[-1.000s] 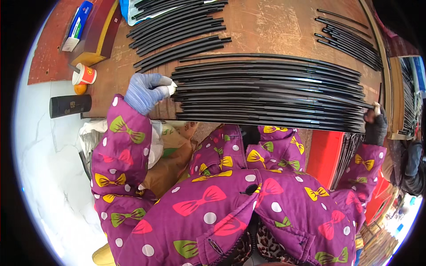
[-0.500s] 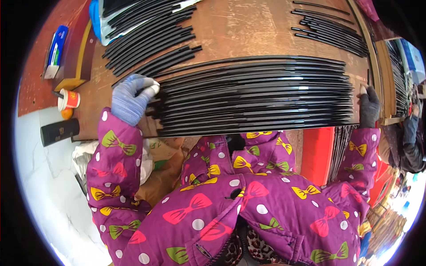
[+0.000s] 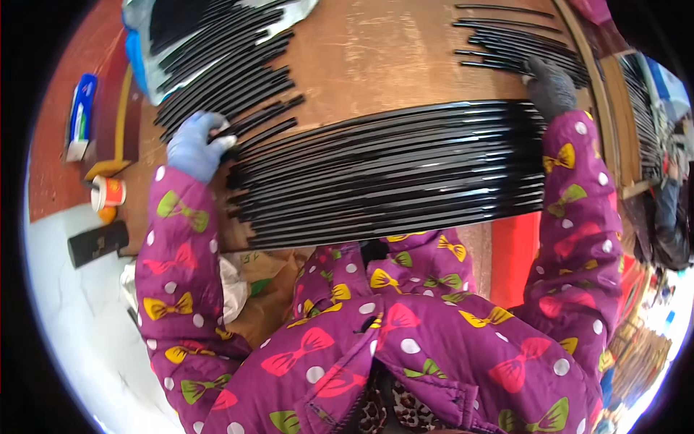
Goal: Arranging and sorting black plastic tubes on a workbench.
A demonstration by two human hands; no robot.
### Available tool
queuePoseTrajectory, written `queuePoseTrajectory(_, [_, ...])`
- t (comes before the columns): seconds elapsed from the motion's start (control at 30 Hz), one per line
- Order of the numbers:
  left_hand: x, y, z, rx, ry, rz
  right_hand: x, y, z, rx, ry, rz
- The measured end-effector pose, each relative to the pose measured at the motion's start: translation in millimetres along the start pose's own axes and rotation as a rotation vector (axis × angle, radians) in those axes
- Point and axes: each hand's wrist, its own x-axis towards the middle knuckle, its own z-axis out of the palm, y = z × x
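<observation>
My left hand (image 3: pixel 196 147), in a light blue glove with pale fingertips, is beside the left ends of a wide layer of long black sticks (image 3: pixel 390 173). Its thumb and forefinger bend together over the lower sticks of a slanting black pile (image 3: pixel 224 79); what lies between the tips is hidden. Across the table my right hand (image 3: pixel 551 88), in a dark grey glove, rests over a smaller group of black sticks (image 3: pixel 499 45) with its fingers curled. Whether it grips one does not show. The long layer spans the table's near edge, its sticks side by side.
A white and blue bag (image 3: pixel 137 69) lies under the left pile. Toward the left stand a box (image 3: pixel 119 108), a blue carton (image 3: pixel 83 108), a paper cup (image 3: pixel 108 194) and a black case (image 3: pixel 97 244). A wooden rail (image 3: pixel 614 108) runs along the right; another person's arm (image 3: pixel 669 210) shows beyond.
My right hand has left the right end of the long sticks and moved away from me to the smaller group. My left hand has shifted slightly left, off the layer's end. The view has tilted.
</observation>
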Motion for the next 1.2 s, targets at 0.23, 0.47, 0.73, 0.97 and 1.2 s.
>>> queuePoseTrajectory(0.23, [-25,6,-5,-0.019,0.260,0.134,-16,-24,-25,-0.266,0.011,-0.231])
queuePoseTrajectory(0.47, [-67,44,-14,-0.376,0.156,0.120,-64,-85,-72,0.197,0.209,-0.550])
queuePoseTrajectory(0.73, [-63,63,-9,-0.499,0.071,0.054,-104,-122,-75,0.605,0.283,-0.644])
queuePoseTrajectory(0.97, [-71,64,-11,-0.531,0.054,0.052,-105,-127,-67,0.627,0.269,-0.669])
queuePoseTrajectory(1.2, [-70,74,-18,-0.747,-0.100,-0.071,-105,-116,-69,0.821,0.093,-0.600])
